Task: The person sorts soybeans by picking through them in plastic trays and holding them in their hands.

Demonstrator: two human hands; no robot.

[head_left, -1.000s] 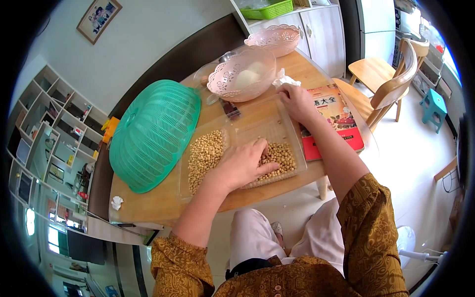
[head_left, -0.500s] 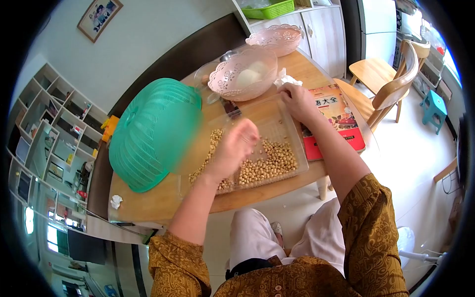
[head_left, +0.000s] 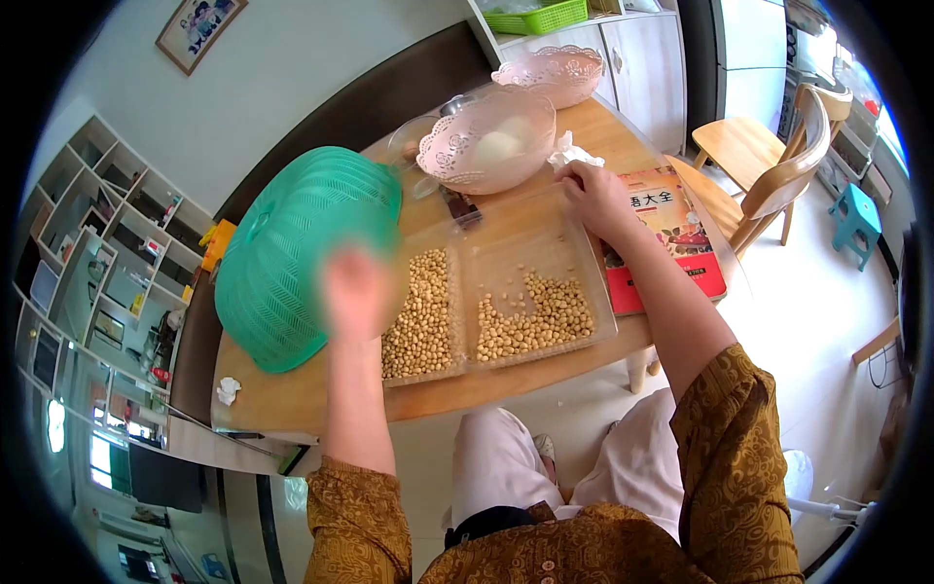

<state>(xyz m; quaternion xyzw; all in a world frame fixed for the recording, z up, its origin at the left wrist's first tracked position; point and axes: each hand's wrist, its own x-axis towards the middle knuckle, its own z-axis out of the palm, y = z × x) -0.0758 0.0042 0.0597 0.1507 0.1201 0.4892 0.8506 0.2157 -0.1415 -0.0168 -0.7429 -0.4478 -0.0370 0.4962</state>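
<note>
A clear plastic tray [head_left: 467, 367] with two compartments lies on the table. Pale yellow beans [head_left: 420, 316] fill the left compartment; a looser heap of beans [head_left: 550, 321] occupies the near part of the right one. My left hand [head_left: 358, 292] is smeared by motion, left of the tray and in front of the green mesh food cover [head_left: 282, 253]; its fingers cannot be made out. At the tray's far right corner rests my right hand [head_left: 601, 202], fingers curled together beside a crumpled white tissue [head_left: 574, 152]. What its fingertips hold, if anything, is hidden.
A red-covered book [head_left: 671, 243] lies right of the tray. Two pink openwork baskets [head_left: 477, 161] stand at the back, the nearer with pale contents. Another crumpled tissue [head_left: 228, 391] lies at the table's left. Wooden chairs [head_left: 793, 170] stand to the right.
My left hand has moved left from above the tray to in front of the green cover, uncovering the middle of the tray. My right hand stays at the tray's far corner.
</note>
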